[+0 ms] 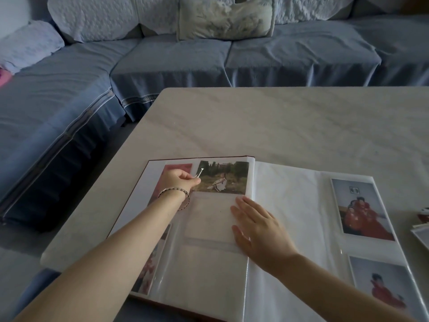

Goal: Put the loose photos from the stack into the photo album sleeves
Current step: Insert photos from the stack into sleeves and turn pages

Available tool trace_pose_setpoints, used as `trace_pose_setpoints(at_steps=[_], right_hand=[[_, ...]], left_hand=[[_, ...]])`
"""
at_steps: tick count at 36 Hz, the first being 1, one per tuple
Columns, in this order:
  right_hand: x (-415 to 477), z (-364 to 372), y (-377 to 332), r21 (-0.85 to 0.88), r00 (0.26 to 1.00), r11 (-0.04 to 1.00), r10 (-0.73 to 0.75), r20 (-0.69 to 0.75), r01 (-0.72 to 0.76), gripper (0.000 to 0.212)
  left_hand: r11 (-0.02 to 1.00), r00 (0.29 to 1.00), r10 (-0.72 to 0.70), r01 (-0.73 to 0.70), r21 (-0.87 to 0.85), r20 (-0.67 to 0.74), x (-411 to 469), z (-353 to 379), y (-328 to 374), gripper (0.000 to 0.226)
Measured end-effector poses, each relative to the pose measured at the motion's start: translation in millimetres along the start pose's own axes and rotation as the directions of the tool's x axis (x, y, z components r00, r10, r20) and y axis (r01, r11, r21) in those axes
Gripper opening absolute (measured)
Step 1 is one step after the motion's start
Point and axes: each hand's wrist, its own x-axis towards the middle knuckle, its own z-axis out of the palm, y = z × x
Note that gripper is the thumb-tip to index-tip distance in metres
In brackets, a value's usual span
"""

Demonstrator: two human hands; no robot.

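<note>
A photo album [287, 205] lies open on the table. My left hand [178, 180] is at the top of the left page, its fingertips pinching the clear sleeve edge beside an outdoor photo [224, 177] in the top sleeve. A reddish photo [176, 169] sits partly under that hand. My right hand [255, 226] lies flat, fingers spread, on the empty sleeves near the spine. On the right page are two photos in sleeves, an upper one [362, 210] and a lower one [383, 284]. The loose photo stack [421, 231] shows at the right edge.
The album rests on a pale marble table [278, 126], near its front left corner. A blue-covered corner sofa [162, 59] with a cushion [225, 17] runs behind and to the left of the table.
</note>
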Motion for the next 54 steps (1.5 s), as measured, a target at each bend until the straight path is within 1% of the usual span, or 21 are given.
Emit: trace_pose_setpoints(at_steps=[5, 12, 18, 20, 25, 30, 35, 37, 39, 41, 42, 43, 44, 45, 46, 47, 49, 50, 51, 52, 54], right_hand=[[0, -1, 0, -0.006, 1.0, 1.0, -0.006, -0.002, 0.006, 0.038], [0, -1, -1, -0.015, 1.0, 1.0, -0.004, 0.002, 0.004, 0.038], [0, -2, -1, -0.026, 1.0, 1.0, -0.012, 0.007, 0.012, 0.037], [1, -3, -1, -0.028, 1.0, 1.0, -0.007, 0.02, 0.008, 0.037], [-1, -4, -1, 0.009, 0.998, 1.0, 0.02, 0.054, -0.021, 0.038], [1, -7, -1, 0.046, 0.996, 0.998, 0.035, 0.081, -0.038, 0.037], [1, -10, -2, 0.077, 0.992, 0.996, 0.045, 0.118, -0.054, 0.038], [1, -12, -1, 0.092, 0.986, 0.993, 0.059, 0.154, -0.074, 0.038], [1, -14, 1, 0.122, 0.977, 0.989, 0.058, 0.207, -0.084, 0.039], [1, -15, 5, 0.155, 0.964, 0.984, 0.05, 0.263, -0.093, 0.044], [0, -15, 7, 0.173, 0.957, 0.981, 0.04, 0.286, -0.092, 0.045], [-1, -16, 9, 0.182, 0.954, 0.979, 0.034, 0.299, -0.092, 0.045], [-3, -17, 10, 0.188, 0.953, 0.978, 0.031, 0.301, -0.092, 0.044], [-4, -19, 11, 0.191, 0.954, 0.977, 0.028, 0.298, -0.089, 0.042], [-6, -21, 12, 0.19, 0.955, 0.978, 0.024, 0.297, -0.084, 0.041], [-8, -24, 13, 0.188, 0.954, 0.979, 0.017, 0.298, -0.076, 0.04], [-12, -29, 18, 0.188, 0.953, 0.98, 0.002, 0.304, -0.062, 0.04], [-15, -31, 20, 0.184, 0.949, 0.981, -0.002, 0.316, -0.059, 0.041], [-18, -34, 23, 0.176, 0.941, 0.983, -0.004, 0.338, -0.059, 0.042], [-21, -36, 27, 0.17, 0.935, 0.984, -0.003, 0.353, -0.061, 0.042], [-28, -41, 34, 0.159, 0.931, 0.984, 0.016, 0.366, -0.079, 0.039]], left_hand=[[0.997, 0.997, 0.079, -0.079, 0.018, -0.027, -6, 3, -2, 0.026], [0.964, 0.95, 0.261, -0.247, 0.101, -0.171, -19, 7, -2, 0.018], [0.948, 0.909, 0.315, -0.317, 0.039, -0.271, -22, 8, -1, 0.012], [0.951, 0.909, 0.295, -0.309, -0.002, -0.294, -24, 8, 2, 0.016], [0.972, 0.959, 0.114, -0.161, -0.169, -0.261, -22, 3, 8, 0.023], [0.964, 0.968, 0.106, -0.157, -0.217, -0.227, -22, -2, 14, 0.023], [0.951, 0.991, -0.004, -0.037, -0.308, -0.131, -15, -4, 12, 0.021], [0.96, 0.994, -0.013, -0.016, -0.279, -0.105, -13, -6, 9, 0.023], [0.982, 0.996, 0.024, -0.039, -0.187, -0.082, -12, -6, 6, 0.021], [0.993, 0.991, 0.118, -0.116, 0.037, -0.067, -16, -4, 4, 0.022], [0.968, 0.979, 0.193, -0.178, 0.175, -0.071, -19, -2, 4, 0.026], [0.92, 0.953, 0.295, -0.264, 0.289, -0.068, -23, 1, 3, 0.032], [0.854, 0.907, 0.419, -0.377, 0.357, -0.044, -28, 4, 4, 0.037], [0.781, 0.842, 0.54, -0.504, 0.368, 0.008, -34, 7, 6, 0.037], [0.711, 0.772, 0.63, -0.619, 0.333, 0.09, -40, 11, 8, 0.036], [0.651, 0.705, 0.683, -0.706, 0.279, 0.191, -46, 15, 9, 0.036], [0.559, 0.593, 0.696, -0.802, 0.213, 0.406, -54, 23, 5, 0.04], [0.527, 0.57, 0.661, -0.816, 0.238, 0.489, -54, 27, 1, 0.043], [0.511, 0.586, 0.604, -0.805, 0.301, 0.54, -53, 30, -3, 0.047], [0.514, 0.633, 0.538, -0.77, 0.379, 0.557, -52, 32, -6, 0.05], [0.571, 0.757, 0.414, -0.648, 0.504, 0.504, -47, 33, -6, 0.054]])
